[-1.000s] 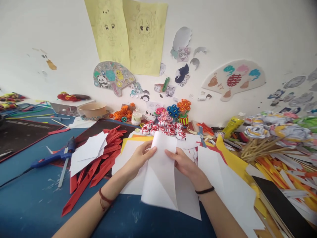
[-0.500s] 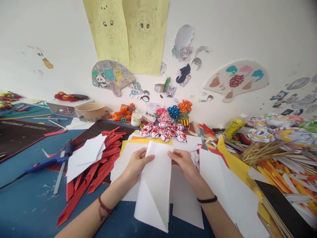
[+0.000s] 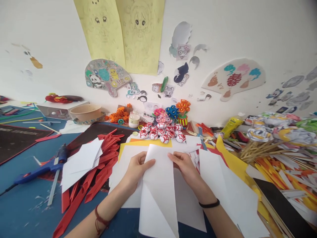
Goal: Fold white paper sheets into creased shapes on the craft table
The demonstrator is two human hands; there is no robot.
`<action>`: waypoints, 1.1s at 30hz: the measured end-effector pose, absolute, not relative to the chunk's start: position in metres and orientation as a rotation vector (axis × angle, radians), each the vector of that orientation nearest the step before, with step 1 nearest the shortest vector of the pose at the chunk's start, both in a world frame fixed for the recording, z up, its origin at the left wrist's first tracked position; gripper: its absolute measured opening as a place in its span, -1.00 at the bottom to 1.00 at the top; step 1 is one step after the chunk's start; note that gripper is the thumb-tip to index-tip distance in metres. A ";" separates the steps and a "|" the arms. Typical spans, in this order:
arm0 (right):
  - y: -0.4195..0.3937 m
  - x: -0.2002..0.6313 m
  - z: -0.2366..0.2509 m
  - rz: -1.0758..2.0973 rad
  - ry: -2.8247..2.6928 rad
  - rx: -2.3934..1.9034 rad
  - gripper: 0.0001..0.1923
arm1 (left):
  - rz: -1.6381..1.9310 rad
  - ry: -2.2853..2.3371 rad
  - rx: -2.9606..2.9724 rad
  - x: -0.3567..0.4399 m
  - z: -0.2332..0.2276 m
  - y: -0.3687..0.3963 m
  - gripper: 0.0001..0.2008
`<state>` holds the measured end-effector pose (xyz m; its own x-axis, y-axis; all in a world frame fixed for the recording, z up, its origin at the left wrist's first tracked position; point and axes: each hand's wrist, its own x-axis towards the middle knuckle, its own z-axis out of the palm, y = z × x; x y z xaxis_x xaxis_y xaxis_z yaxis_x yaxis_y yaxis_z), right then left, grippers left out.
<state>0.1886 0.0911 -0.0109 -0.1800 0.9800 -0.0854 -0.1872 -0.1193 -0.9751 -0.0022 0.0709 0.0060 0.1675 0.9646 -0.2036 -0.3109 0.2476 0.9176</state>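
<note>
A folded sheet of white paper [image 3: 159, 185] is held up between my two hands, with a diagonal fold line across its lower part. My left hand [image 3: 136, 170] pinches its upper left edge, thumb in front and fingers behind. At the upper right edge, my right hand [image 3: 184, 167] pinches it between thumb and fingers. Under and behind it lie more white sheets [image 3: 225, 185] and some yellow paper [image 3: 121, 150]. Just beyond stands a cluster of red and white folded paper flowers [image 3: 164, 132].
On the left lie white paper squares [image 3: 83, 162] over red folded strips [image 3: 99, 181], beside a blue glue gun [image 3: 49, 167]. A beige bowl [image 3: 85, 112] stands at the back. To the right are a yellow bottle [image 3: 232, 125], paper roses [image 3: 279, 130] and a black book [image 3: 282, 205].
The paper has come slightly lower and nearer, both hands still pinching it. My view has shifted a little to the right.
</note>
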 end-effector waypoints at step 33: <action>0.090 0.192 -0.032 1.291 -1.374 -1.192 -0.59 | 1.037 1.148 1.100 -0.002 -0.026 0.088 -0.56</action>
<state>0.1921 0.0901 -0.0321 -0.1522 0.9883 -0.0121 0.0733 -0.0010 -0.9973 -0.0019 0.0880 -0.0256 0.1225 0.9804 -0.1542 -0.0540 0.1617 0.9854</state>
